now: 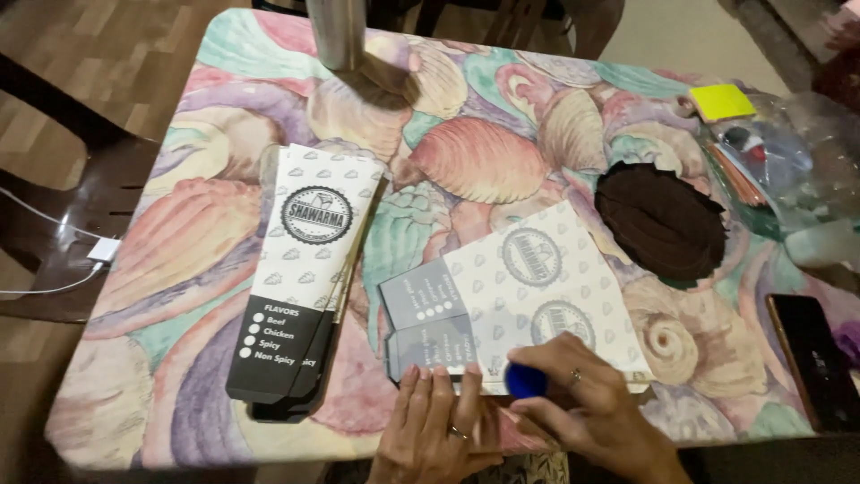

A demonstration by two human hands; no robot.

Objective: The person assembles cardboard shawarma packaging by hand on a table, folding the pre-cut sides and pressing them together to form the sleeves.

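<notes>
left hand (436, 421): palm down, lying flat, fingers straight and close together, pointing away from the body, ring on one finger
right hand (587, 399): knuckles up, fingers curled in a loose grip, thumb tucked toward the left hand, ring on one finger
wrists: both come in from the bottom edge, right forearm angled in from the right
spacing: hands just beside each other, fingertips nearly meeting

Table: we see a shell-patterned tablecloth (484, 161).
Left: stacked flat cartons (305, 269).
Near: unfolded carton (520, 296).
Right: dark cloth (663, 220), phone (811, 358).
</notes>
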